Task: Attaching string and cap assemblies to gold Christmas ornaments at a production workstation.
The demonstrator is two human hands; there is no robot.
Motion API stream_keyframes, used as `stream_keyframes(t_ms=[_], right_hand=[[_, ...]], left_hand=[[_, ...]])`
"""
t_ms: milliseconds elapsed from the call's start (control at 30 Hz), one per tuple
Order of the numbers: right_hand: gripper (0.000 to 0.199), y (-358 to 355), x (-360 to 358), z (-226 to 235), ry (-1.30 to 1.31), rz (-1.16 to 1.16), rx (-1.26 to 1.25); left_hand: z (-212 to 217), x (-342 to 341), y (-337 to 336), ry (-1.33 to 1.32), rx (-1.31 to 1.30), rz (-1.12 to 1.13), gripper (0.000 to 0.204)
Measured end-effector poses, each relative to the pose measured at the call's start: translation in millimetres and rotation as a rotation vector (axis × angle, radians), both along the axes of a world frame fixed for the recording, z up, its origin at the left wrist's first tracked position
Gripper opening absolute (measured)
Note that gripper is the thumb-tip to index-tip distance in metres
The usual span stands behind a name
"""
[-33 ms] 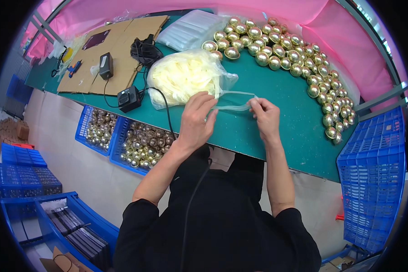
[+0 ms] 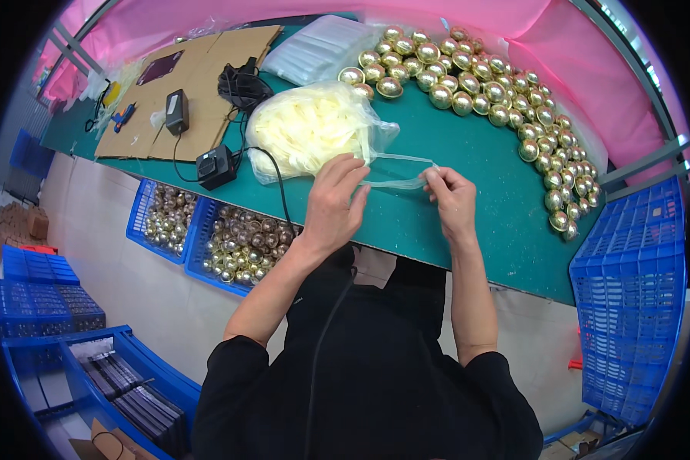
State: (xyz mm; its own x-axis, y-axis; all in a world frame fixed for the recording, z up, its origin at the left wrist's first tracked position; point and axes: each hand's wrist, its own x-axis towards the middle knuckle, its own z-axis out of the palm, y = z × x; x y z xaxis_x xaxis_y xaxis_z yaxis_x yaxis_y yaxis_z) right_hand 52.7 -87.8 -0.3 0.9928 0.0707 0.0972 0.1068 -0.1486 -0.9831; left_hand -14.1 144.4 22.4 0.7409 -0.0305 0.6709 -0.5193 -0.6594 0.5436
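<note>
While the right hand [image 2: 449, 198] pinched a strip [image 2: 406, 184] near the table's front edge [image 2: 414, 251], seemingly for tension, the left hand [image 2: 332, 203] hid its grip.

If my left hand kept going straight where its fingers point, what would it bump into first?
Your left hand would probably meet the clear bag of pale yellow strips first. Its fingertips look right by it, maybe already touching; depth is hard to tell.

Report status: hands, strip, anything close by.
Right hand pinching translucent strip. Left hand beside bag of pale strips. Black cable hanging off green table, left of both hands.
</note>
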Motion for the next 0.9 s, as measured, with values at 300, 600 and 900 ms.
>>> stream_keyframes(t_ms=[300, 600, 900], right_hand=[[0.012, -30, -34, 11, 0.075, 0.077, -0.023], [0.014, -33, -38, 5, -0.098, 0.113, -0.16], [0.017, -80, -37, 1, -0.01, -0.026, 0.313]], left_hand=[[-4, 7, -61, 0.154, -0.175, -0.225, 0.031], [-16, 28, -71, 0.742, -0.47, -0.379, 0.019], [-42, 39, -61, 0.341, -0.039, -0.11, 0.012]])
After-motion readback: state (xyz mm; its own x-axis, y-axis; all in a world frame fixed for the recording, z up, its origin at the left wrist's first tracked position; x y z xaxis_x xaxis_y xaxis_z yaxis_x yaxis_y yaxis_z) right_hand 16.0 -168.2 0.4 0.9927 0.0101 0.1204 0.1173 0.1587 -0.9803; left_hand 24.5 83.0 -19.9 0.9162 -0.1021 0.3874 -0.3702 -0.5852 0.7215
